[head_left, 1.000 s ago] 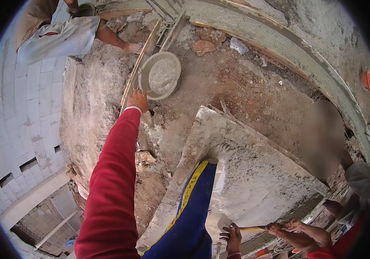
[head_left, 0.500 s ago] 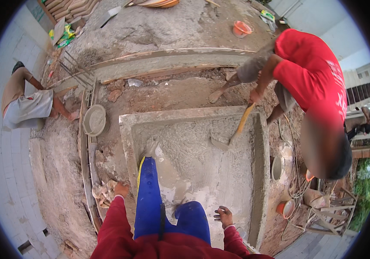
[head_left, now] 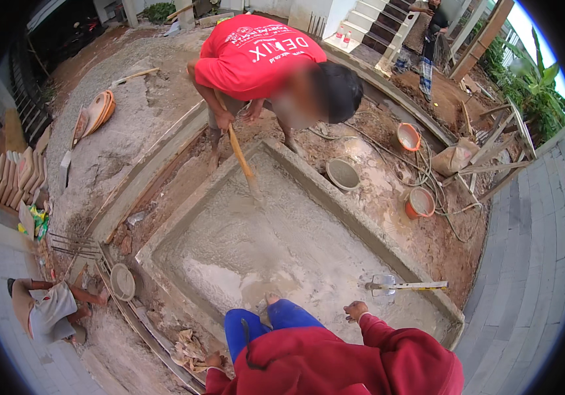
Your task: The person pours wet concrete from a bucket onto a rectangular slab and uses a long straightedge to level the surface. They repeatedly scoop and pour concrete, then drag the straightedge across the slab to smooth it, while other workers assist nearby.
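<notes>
My right hand (head_left: 355, 309) hangs above the wet concrete with its fingers apart and nothing in it. Just beyond it, a flat metal blade (head_left: 382, 284) and a long narrow bar (head_left: 421, 286) lie at the right side of the concrete bed. My left hand (head_left: 214, 360) is low beside my thigh, close to crumpled brown paper (head_left: 191, 350); its fingers are too small and foreshortened to read. My legs stand in the grey concrete (head_left: 276, 230) inside a low rectangular border (head_left: 355, 214). Across from me, a bent-over person in red (head_left: 256, 56) holds a wooden-handled hoe (head_left: 240, 155), its blade sunk in the concrete.
A grey bucket (head_left: 343, 174) and two orange buckets (head_left: 419, 203) stand right of the border, by a coiled hose (head_left: 437, 191). At left are another bucket (head_left: 123, 282), protruding steel bars (head_left: 75, 247) and a crouching person (head_left: 49, 309). A wooden trestle (head_left: 500, 155) stands at right.
My view has turned right, bringing the metal blade, steps and another person into sight. My left hand now sits lower beside my leg. The co-worker's hoe has shifted toward the border's far corner.
</notes>
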`<state>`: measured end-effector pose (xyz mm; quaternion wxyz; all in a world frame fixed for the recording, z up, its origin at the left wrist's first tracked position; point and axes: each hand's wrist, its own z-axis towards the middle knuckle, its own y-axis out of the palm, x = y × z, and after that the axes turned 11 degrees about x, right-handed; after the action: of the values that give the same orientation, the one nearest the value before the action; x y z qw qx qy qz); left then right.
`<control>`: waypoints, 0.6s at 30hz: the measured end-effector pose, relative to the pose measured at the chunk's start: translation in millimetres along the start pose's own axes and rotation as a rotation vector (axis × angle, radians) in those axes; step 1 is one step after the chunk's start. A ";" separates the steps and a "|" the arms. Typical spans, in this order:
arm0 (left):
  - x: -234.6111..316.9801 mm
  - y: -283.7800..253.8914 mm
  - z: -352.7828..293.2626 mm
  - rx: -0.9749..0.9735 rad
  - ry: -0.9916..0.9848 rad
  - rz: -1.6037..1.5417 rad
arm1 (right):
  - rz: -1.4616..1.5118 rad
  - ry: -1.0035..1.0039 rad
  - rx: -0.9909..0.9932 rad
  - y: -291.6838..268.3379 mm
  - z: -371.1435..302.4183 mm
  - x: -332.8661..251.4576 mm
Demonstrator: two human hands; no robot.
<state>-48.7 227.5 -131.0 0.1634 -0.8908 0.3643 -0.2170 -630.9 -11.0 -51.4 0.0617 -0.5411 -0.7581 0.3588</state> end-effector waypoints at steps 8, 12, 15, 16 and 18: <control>118.4 52.0 -110.0 -0.171 0.416 -0.182 | 0.132 -0.025 -0.056 -16.7 -1.6 10.7; 98.2 56.4 -172.5 -0.174 0.651 -0.122 | 0.169 0.082 -0.090 -30.5 30.9 98.2; 33.8 46.7 -174.1 -0.209 0.603 -0.163 | -0.194 -0.293 -0.235 -69.3 68.9 181.4; 2.8 34.8 -169.1 -0.187 0.545 -0.186 | -0.106 -0.176 -0.218 -74.4 60.4 183.4; -80.7 11.5 -153.5 -0.113 0.369 -0.220 | 0.112 0.043 -0.158 -99.7 26.6 171.0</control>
<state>-184.7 257.3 -26.9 0.0191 -0.8781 0.3000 -0.3723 -790.7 108.5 -60.4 0.0151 -0.5936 -0.7509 0.2892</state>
